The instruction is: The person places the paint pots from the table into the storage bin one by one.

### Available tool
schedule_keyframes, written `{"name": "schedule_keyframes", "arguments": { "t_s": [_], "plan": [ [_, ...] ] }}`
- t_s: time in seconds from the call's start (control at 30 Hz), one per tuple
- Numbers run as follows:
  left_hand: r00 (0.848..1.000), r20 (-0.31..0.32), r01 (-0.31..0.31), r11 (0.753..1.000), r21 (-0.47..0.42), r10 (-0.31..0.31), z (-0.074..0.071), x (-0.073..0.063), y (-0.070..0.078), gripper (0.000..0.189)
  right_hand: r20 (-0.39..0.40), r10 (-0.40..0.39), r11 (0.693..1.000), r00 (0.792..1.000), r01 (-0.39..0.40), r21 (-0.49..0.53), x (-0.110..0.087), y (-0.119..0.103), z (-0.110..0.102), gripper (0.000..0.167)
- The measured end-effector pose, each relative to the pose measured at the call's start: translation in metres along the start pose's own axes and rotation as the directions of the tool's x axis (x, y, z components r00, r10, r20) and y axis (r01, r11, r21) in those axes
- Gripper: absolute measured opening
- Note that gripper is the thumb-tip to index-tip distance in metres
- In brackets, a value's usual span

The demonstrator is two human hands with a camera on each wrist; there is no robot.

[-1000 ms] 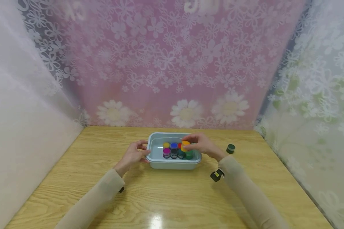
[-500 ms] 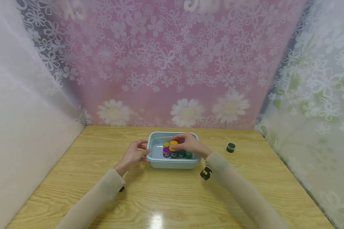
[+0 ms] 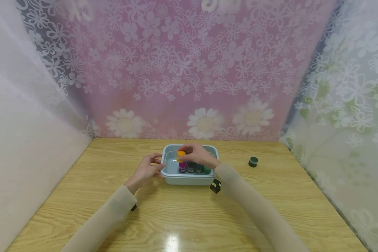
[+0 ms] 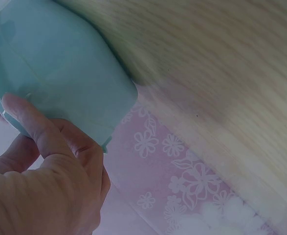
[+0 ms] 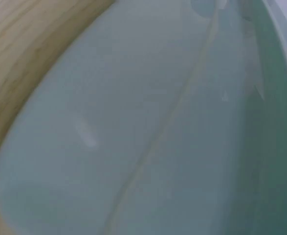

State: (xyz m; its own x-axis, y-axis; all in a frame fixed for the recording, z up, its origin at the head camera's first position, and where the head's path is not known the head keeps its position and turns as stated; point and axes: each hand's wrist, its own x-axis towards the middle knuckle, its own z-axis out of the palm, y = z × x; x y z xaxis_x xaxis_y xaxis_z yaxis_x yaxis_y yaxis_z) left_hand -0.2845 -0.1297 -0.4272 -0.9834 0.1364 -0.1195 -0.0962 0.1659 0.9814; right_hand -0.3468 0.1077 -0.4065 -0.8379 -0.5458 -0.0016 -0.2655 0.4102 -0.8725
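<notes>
My left hand (image 3: pixel 147 170) grips the left end of a pale blue plastic tub (image 3: pixel 190 180); the left wrist view has its thumb and fingers at the rim. Over the tub's left half, my right hand (image 3: pixel 199 155) pinches a small paint jar with an orange lid (image 3: pixel 181 156). Just in front of that jar, a magenta paint jar (image 3: pixel 182 167) stands in the tub. To its right are dark jars (image 3: pixel 191 168) and a green jar (image 3: pixel 207 169). My right hand hides the jars behind them. Only the tub's outer wall (image 5: pixel 133 122) fills the right wrist view.
A dark green jar (image 3: pixel 253 161) stands alone on the wooden table (image 3: pixel 189 213), right of the tub. A pink flowered curtain (image 3: pixel 189 80) hangs along the table's back edge, with pale curtains at both sides.
My right hand has carried the orange-lidded jar leftward across the tub, from above the green jar to behind the magenta one. The left hand stays at the rim.
</notes>
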Motion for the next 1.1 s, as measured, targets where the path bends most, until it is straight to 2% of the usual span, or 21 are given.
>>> {"name": "schedule_keyframes", "arguments": {
  "t_s": [0.2,0.53,0.83,1.1],
  "plan": [
    [1.0,-0.004,0.009,1.0,0.003,-0.009,0.0,0.0,0.0,0.052,-0.002,-0.023,0.999,1.0,0.023,0.036,0.008,-0.011,0.007,0.051],
    [1.0,-0.007,0.013,1.0,0.023,-0.012,0.002,0.0,0.002,0.051,-0.034,0.003,1.0,0.999,-0.003,-0.01,0.023,-0.017,0.013,0.047],
    [1.0,-0.002,-0.001,1.0,0.017,0.001,0.001,-0.002,0.003,0.052,-0.058,0.003,0.994,0.998,-0.009,-0.107,0.034,-0.001,0.018,0.041],
    [1.0,-0.005,-0.003,1.0,0.016,0.003,0.002,0.001,0.0,0.051,-0.068,0.013,0.978,0.998,-0.027,-0.205,0.039,0.001,0.024,0.042]
  ]
}}
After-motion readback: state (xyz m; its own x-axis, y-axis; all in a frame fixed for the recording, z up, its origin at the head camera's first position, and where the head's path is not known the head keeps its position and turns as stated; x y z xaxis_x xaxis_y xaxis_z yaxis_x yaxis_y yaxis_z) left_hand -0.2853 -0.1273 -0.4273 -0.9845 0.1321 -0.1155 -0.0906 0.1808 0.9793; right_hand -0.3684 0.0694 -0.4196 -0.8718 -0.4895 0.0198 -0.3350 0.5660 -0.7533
